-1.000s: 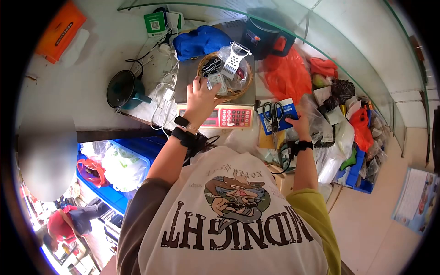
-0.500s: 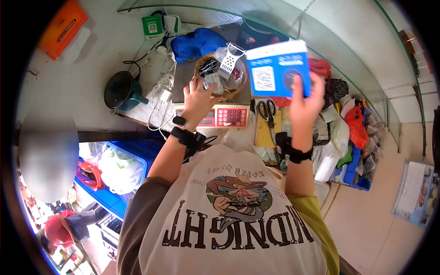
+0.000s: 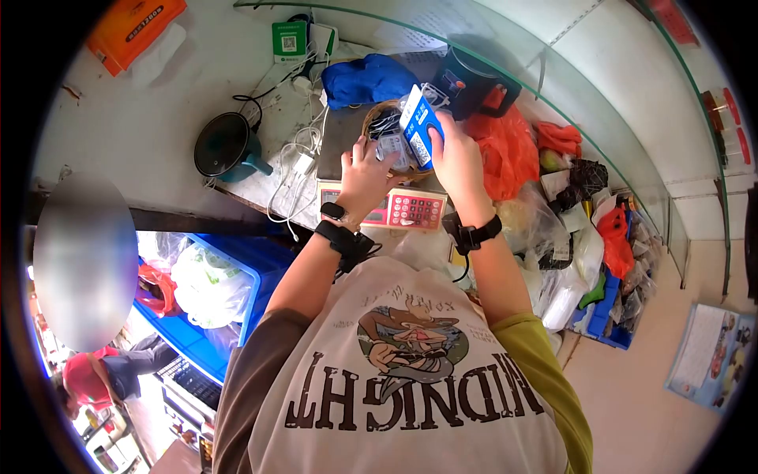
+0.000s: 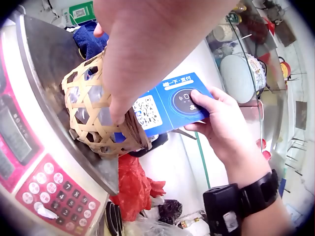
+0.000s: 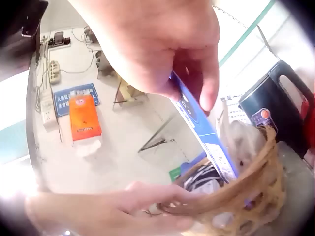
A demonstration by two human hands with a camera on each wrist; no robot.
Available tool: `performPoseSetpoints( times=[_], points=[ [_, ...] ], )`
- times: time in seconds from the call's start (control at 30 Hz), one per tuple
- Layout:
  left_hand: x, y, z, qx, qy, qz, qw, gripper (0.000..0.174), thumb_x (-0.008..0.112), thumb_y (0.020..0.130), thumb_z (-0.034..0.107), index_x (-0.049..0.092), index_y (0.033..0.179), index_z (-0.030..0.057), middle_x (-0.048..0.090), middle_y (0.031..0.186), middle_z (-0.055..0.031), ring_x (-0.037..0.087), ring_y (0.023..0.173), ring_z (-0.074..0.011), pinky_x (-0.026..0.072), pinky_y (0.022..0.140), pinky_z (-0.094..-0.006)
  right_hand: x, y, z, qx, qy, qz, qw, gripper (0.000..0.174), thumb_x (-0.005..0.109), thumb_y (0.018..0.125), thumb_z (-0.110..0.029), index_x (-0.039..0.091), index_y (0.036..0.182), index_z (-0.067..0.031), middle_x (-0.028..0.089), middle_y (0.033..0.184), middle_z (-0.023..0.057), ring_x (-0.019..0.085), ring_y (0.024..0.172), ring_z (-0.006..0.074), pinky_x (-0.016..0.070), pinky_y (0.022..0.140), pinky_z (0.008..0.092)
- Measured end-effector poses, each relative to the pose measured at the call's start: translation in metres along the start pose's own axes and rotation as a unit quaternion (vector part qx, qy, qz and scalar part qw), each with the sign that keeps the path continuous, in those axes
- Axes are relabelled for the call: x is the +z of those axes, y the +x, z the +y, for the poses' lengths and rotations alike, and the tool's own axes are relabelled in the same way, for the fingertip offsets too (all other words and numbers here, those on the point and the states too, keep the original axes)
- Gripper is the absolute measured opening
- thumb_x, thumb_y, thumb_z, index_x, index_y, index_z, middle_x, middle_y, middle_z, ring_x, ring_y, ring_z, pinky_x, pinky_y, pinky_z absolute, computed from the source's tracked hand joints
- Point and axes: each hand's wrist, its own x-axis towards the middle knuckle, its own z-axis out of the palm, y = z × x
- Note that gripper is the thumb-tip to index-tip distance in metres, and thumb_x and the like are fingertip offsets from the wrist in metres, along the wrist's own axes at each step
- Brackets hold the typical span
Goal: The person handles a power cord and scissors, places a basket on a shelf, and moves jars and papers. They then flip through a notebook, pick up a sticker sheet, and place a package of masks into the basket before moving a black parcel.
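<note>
My right hand (image 3: 460,162) pinches a blue payment QR-code card (image 4: 174,105), thumb on its printed face. The card stands tilted, its lower end down inside the rim of a woven bamboo basket (image 5: 266,167). My left hand (image 3: 365,180) grips the basket at its near left side, as the right wrist view shows at the rim (image 5: 231,196). Black cables (image 5: 204,177) and clear plastic lie in the basket, and a white grater is partly hidden behind the card. Beneath the basket is a scale with a red keypad (image 3: 416,209).
A blue cloth bundle (image 3: 367,81) and a dark jug (image 3: 474,79) stand behind the basket. Red plastic bags (image 3: 505,154) crowd the right. To the left are white cables (image 3: 304,163) and a small lidded pot (image 3: 225,146). A glass edge (image 3: 379,17) curves along the back.
My right hand lifted the blue card from beside the scissors, raised it, then brought it left and tipped it into the basket. My left hand stays at the basket.
</note>
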Motion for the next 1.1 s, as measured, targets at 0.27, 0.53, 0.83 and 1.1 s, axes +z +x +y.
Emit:
performPoseSetpoints(
  times=[0.27, 0.53, 0.83, 1.1],
  points=[
    [0.001, 0.002, -0.001, 0.007, -0.024, -0.023, 0.999, 0.05, 0.068, 0.078, 0.04, 0.057, 0.123, 0.0205, 0.049, 0.125, -0.0147, 0.039, 0.121, -0.0392, 0.0349, 0.093, -0.0527, 0.017, -0.007, -0.014, 0.03, -0.031, -0.057, 0.997, 0.023, 0.053, 0.088, -0.01, 0.049, 0.11, -0.0067, 0.06, 0.065, 0.0202, 0.06, 0.059, 0.0391, 0.0478, 0.052, 0.048],
    [-0.04, 0.025, 0.004, -0.11, -0.535, 0.067, 0.835, 0.056, 0.055, 0.085, 0.019, 0.036, 0.137, 0.011, 0.043, 0.134, -0.0224, 0.047, 0.119, -0.0378, 0.0317, 0.1, -0.0479, 0.005, -0.02, -0.026, 0.117, 0.082, -0.145, 0.979, 0.04, 0.042, 0.095, -0.035, 0.048, 0.115, -0.0017, 0.062, 0.069, 0.0209, 0.061, 0.067, 0.0414, 0.0484, 0.061, 0.0495],
    [-0.052, 0.04, 0.041, 0.011, -0.289, 0.027, 0.957, 0.048, 0.059, 0.083, 0.024, 0.046, 0.127, 0.0103, 0.06, 0.111, -0.0172, 0.055, 0.104, -0.0362, 0.041, 0.089, -0.0444, -0.025, -0.132, 0.154, 0.272, 0.17, 0.043, 0.946, 0.033, 0.051, 0.093, -0.03, 0.061, 0.099, 0.0006, 0.066, 0.093, 0.0145, 0.063, 0.085, 0.0249, 0.0482, 0.077, 0.0328],
    [-0.053, 0.033, 0.046, -0.036, -0.36, -0.006, 0.932, 0.043, 0.056, 0.086, 0.014, 0.047, 0.128, 0.0102, 0.064, 0.093, -0.0208, 0.064, 0.082, -0.0339, 0.049, 0.073, -0.0395, -0.016, -0.185, 0.177, 0.344, -0.079, -0.195, 0.915, 0.07, 0.075, 0.065, -0.05, 0.053, 0.111, -0.0011, 0.064, 0.098, 0.0203, 0.062, 0.094, 0.0351, 0.0488, 0.079, 0.0432]
  ],
)
